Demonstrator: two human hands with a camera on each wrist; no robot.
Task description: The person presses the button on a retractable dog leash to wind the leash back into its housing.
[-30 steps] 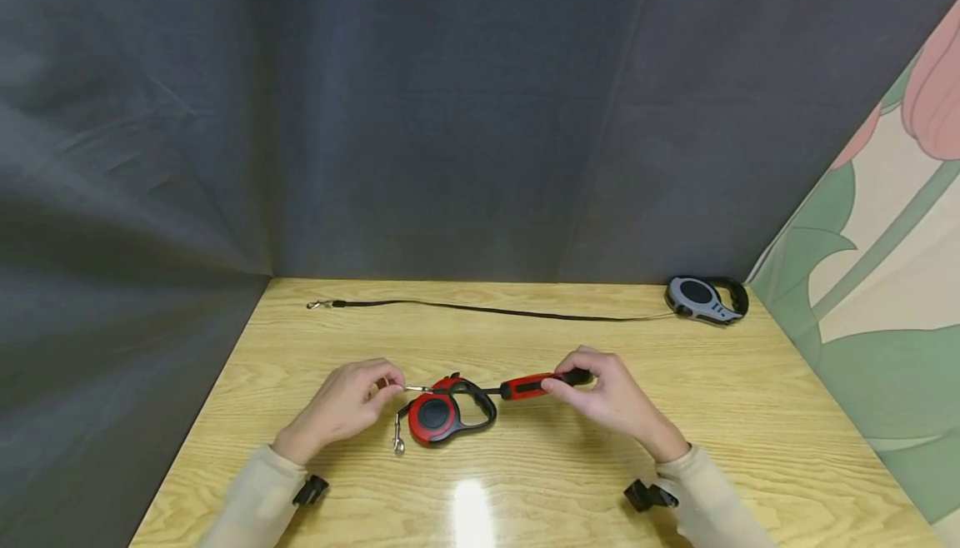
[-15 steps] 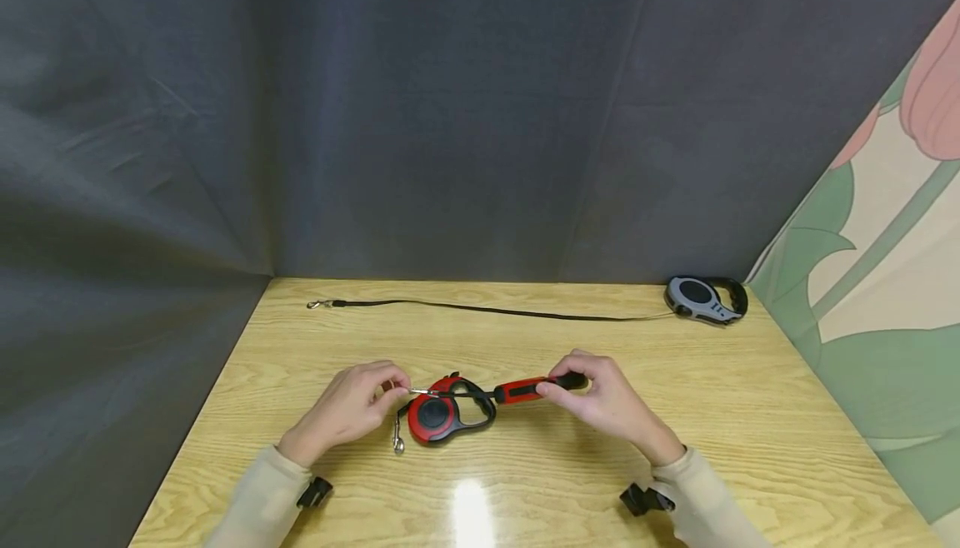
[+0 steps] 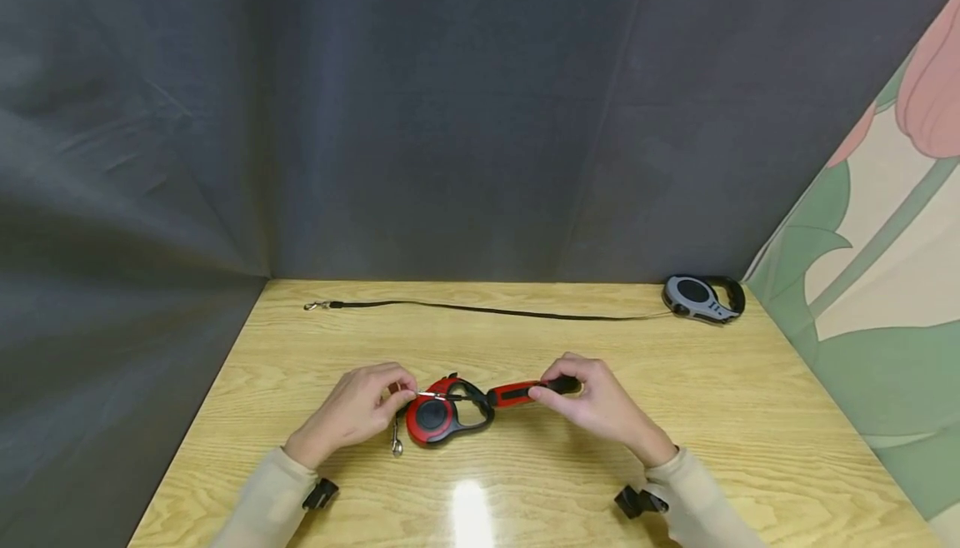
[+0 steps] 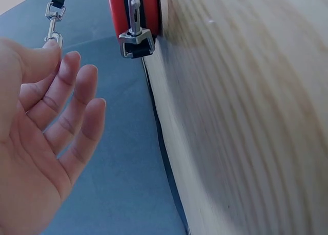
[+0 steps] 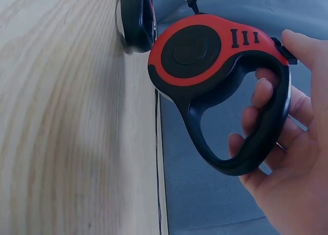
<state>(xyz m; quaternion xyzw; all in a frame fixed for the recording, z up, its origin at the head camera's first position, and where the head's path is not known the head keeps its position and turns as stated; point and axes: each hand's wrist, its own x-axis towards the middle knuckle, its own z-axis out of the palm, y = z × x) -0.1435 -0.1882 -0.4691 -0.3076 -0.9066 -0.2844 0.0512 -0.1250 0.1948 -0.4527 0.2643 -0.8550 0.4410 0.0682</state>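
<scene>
My right hand (image 3: 592, 398) grips the handle of a red and black retractable dog leash (image 5: 192, 50), its fingers through the loop and its thumb by the button. The leash is held on edge above the table. At the other end, my left hand (image 3: 358, 406) pinches the silver snap hook (image 4: 53, 29) between thumb and fingers, its other fingers loosely bent. A short black strap joins hook and casing. Beneath this strap a second red and black retractable leash (image 3: 432, 416) lies flat on the table, its own snap hook (image 3: 397, 440) at its left.
Farther back on the wooden table (image 3: 570, 481) lies a grey and black retractable leash (image 3: 697, 298) at the right. Its black strap (image 3: 487, 309) runs left, pulled out, to a metal clip (image 3: 315, 305). A dark curtain (image 3: 450, 115) rises behind the table.
Both hands have come a little closer together: the right hand with the held leash has moved left, the left hand with the hook right. The leashes on the table have stayed put.
</scene>
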